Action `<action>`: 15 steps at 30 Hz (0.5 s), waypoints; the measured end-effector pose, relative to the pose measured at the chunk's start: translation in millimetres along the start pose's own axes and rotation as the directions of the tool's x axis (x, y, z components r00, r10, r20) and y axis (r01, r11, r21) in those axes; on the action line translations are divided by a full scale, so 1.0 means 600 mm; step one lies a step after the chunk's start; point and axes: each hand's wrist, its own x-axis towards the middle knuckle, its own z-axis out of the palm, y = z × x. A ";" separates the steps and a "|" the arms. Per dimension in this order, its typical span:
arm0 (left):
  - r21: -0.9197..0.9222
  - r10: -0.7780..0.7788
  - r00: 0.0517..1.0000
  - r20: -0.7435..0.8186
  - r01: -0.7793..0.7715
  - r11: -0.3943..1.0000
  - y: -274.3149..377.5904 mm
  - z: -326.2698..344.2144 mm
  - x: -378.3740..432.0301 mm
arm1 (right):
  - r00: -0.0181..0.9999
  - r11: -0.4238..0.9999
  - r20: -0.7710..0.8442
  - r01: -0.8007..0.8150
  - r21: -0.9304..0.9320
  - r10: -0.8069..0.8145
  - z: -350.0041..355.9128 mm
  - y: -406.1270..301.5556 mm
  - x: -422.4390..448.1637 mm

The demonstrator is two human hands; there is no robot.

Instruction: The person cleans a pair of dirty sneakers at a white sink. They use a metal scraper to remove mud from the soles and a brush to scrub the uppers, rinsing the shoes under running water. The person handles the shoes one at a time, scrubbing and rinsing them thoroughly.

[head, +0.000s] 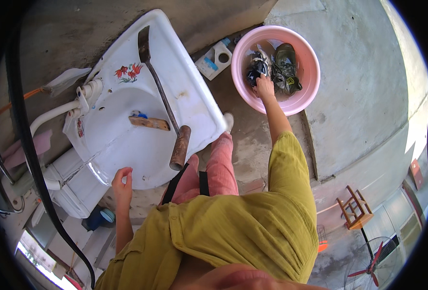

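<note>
At the upper right, my right hand [265, 87] reaches into a pink plastic basin [312, 87] of brownish water. Its fingers close on a dark shoe with light parts [259, 67]. An olive-green shoe [285, 59] lies beside that one, in the same basin. My left hand [122, 183] is raised by the near left edge of a white ceramic sink [196, 94], its fingers curled with a gap and nothing seen in them. A wooden-backed brush [149, 123] lies in the sink bowl. Across the sink rests a long metal tool [163, 90] with a thick rusty tube handle.
A white jug-like bottle with a blue cap [215, 59] lies between sink and basin. A white pipe [54, 112] and a black hose or cable [29, 141] run at left. A wooden stool [355, 210] and a fan with red blades [371, 266] are at lower right.
</note>
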 end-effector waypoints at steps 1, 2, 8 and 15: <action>-0.011 -0.005 1.000 -0.007 0.005 1.000 0.007 0.000 -0.002 | 0.995 0.991 -0.096 0.000 0.131 0.013 -0.017 0.004 -0.008; -0.035 -0.012 1.000 -0.012 0.012 0.999 0.008 -0.001 -0.003 | 0.982 0.966 -0.186 0.013 0.260 0.036 -0.035 0.008 -0.016; -0.199 0.008 0.999 -0.038 -0.016 0.980 0.010 -0.006 0.002 | 0.916 -0.141 0.213 -0.175 0.975 0.340 -0.133 0.054 -0.039; -0.301 0.103 0.993 -0.053 -0.114 0.947 0.003 -0.024 0.020 | 0.860 -0.661 0.280 0.085 0.746 0.426 -0.204 0.078 -0.145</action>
